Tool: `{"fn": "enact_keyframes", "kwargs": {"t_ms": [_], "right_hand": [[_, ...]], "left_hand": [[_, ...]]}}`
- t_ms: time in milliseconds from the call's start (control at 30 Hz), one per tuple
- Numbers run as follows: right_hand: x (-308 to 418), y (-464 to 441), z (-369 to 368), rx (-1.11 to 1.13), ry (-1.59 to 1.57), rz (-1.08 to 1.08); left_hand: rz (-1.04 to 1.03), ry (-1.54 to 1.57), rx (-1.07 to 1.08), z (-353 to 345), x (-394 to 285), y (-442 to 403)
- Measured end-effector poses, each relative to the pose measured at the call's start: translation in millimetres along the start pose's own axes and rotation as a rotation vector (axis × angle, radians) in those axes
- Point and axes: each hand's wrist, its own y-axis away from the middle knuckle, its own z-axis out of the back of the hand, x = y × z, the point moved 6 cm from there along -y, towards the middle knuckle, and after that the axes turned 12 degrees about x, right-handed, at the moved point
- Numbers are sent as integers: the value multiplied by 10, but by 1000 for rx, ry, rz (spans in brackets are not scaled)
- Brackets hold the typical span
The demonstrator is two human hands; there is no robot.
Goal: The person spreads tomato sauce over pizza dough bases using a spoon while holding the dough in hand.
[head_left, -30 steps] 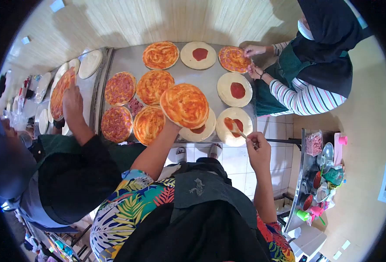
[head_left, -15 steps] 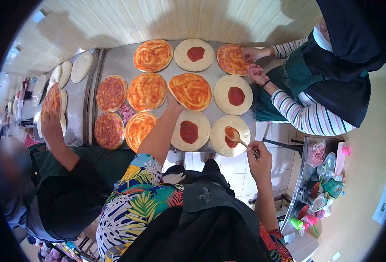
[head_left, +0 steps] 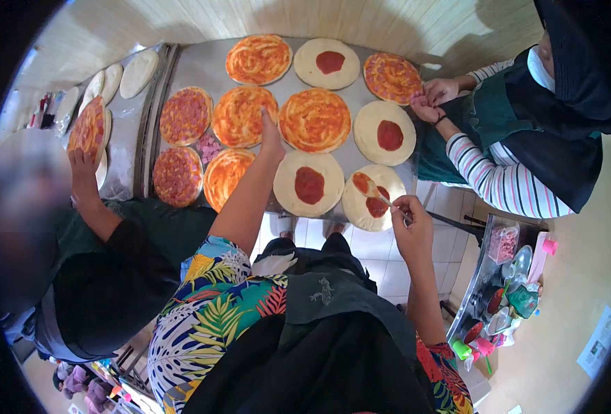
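My right hand (head_left: 412, 219) grips the handle of a spoon (head_left: 383, 199). The spoon's sauce-coated bowl is over a pale dough round (head_left: 354, 207) bearing a patch of red sauce. My left hand (head_left: 271, 136), fingers stretched out and nothing visibly held, is between two sauce-covered dough rounds, over the edge of the left one (head_left: 240, 114). The right one (head_left: 314, 121) lies flat beside it. Just below and right of that hand is another dough round (head_left: 288, 196) with sauce pooled in its middle.
A co-worker's hands (head_left: 433, 100) hold pink pieces beside a topped pizza (head_left: 392, 77) at the right. Another co-worker's hand (head_left: 83, 176) holds a topped pizza (head_left: 88, 127) at the left. A side table (head_left: 472, 303) carries a tub of pink pieces (head_left: 504, 243) and bowls.
My left hand has let go of the sauced round, which was tilted and now lies flat, and moved slightly left. The spoon bowl has shifted up and left over the dough.
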Motion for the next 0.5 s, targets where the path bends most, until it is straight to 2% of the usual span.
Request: {"fn": "enact_keyframes", "kwargs": {"t_ms": [33, 100, 167, 233, 267, 333, 367, 433, 467, 500], "right_hand": [[12, 9, -19, 11, 4, -5], [60, 13, -24, -5, -32, 33], [73, 6, -44, -4, -8, 45], [153, 25, -42, -14, 0, 62], [154, 30, -57, -10, 1, 63], [164, 31, -68, -12, -21, 83], [193, 21, -77, -12, -18, 84], [236, 25, -64, -17, 11, 118], [250, 24, -74, -15, 15, 125], [264, 27, -76, -15, 4, 149]], "left_hand": [[7, 6, -9, 145, 163, 17], [-174, 165, 87, 391, 395, 31], [-63, 206, -172, 278, 510, 782], [51, 293, -64, 226, 799, 1287], [51, 295, -68, 376, 1033, 1327], [289, 411, -159, 777, 1782, 1291], [288, 413, -159, 744, 1765, 1289], [262, 466, -305, 681, 1761, 1291], [249, 427, -164, 652, 1702, 1250], [243, 434, -165, 631, 1690, 1242]]}}
